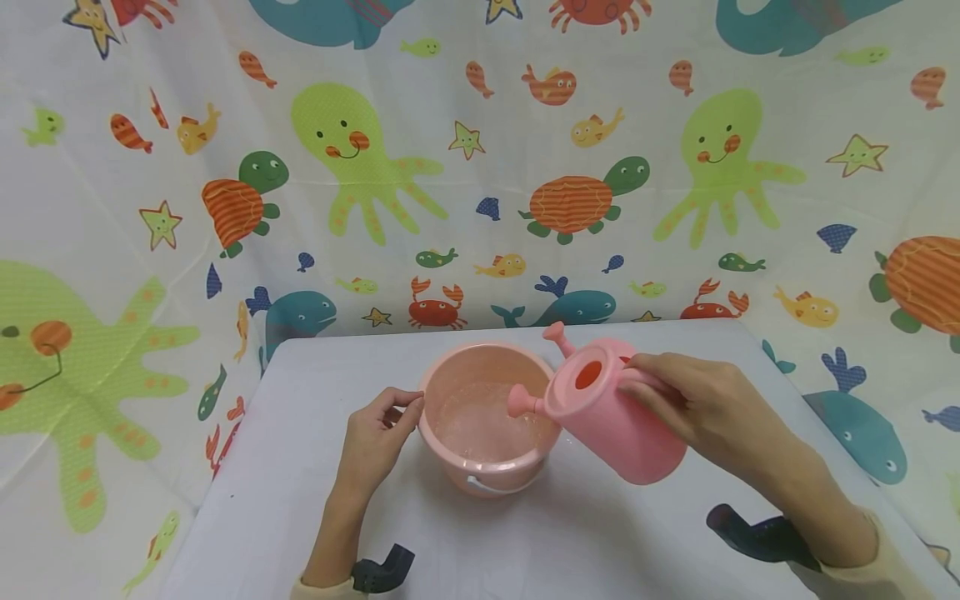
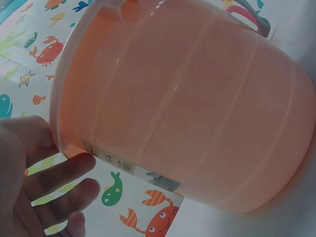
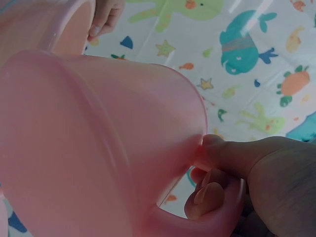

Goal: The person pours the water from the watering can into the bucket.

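Note:
A pale peach plastic bucket stands upright on the white-covered table, with what looks like water inside. My left hand pinches its left rim between thumb and fingers; the left wrist view shows the bucket's ribbed side close up. To the right, my right hand grips the handle of a pink watering can, held up and tilted left. One flared spout reaches over the bucket's opening; a second one points up beyond it. In the right wrist view, fingers curl round the handle loop.
A white handle hangs down the bucket's front. The white tabletop spreads around the bucket. Behind it hangs a curtain printed with sea animals. Dark wrist bands with stubby arms are on both wrists.

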`<state>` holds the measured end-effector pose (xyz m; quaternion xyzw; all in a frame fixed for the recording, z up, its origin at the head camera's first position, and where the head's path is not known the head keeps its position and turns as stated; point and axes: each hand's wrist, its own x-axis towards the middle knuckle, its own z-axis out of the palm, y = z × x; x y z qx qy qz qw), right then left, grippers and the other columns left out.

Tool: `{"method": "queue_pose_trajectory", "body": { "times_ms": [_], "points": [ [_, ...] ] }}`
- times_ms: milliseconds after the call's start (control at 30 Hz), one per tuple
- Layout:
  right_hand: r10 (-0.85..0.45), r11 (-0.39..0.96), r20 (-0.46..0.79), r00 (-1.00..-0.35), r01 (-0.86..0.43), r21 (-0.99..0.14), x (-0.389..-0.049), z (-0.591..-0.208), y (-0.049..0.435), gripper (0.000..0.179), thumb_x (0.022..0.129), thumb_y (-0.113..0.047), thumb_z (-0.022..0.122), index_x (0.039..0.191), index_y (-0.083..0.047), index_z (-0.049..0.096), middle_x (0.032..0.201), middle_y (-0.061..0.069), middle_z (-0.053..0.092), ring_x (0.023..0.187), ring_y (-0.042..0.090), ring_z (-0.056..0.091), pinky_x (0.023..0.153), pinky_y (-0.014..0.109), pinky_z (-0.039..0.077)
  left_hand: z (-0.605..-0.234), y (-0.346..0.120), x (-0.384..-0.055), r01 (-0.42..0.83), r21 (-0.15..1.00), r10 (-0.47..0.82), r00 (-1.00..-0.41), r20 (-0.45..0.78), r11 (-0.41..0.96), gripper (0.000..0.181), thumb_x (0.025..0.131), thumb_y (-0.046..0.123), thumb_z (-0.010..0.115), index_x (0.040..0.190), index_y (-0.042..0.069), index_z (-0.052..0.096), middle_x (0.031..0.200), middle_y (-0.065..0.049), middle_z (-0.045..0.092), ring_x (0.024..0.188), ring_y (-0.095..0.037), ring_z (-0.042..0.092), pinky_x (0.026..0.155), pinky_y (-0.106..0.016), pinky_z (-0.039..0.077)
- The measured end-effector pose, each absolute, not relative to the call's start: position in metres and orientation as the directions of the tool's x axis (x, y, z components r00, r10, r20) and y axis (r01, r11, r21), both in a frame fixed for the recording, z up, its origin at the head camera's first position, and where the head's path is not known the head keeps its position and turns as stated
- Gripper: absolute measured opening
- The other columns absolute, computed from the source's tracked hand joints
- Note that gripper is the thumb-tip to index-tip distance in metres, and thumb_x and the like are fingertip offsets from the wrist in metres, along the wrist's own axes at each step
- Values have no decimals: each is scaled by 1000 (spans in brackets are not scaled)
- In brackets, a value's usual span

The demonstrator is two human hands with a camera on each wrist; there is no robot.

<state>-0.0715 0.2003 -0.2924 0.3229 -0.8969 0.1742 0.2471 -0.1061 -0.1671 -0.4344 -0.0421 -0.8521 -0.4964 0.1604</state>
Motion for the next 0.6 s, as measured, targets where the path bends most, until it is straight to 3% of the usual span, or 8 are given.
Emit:
{"method": "queue_pose_trajectory", "body": {
  "times_ms": [600],
  "points": [
    [-506,729,549,-665,-670,-140,-72,-289,198,43,71,-8,87,112,-13,74,91,-2,75,75,10,67,66,30,61,-435,-167,-107,232,836,-89,-945,315,497,21,96,32,67,105,14,75,92,-1,78,75,-10,61,62,-21,49]
  ]
}}
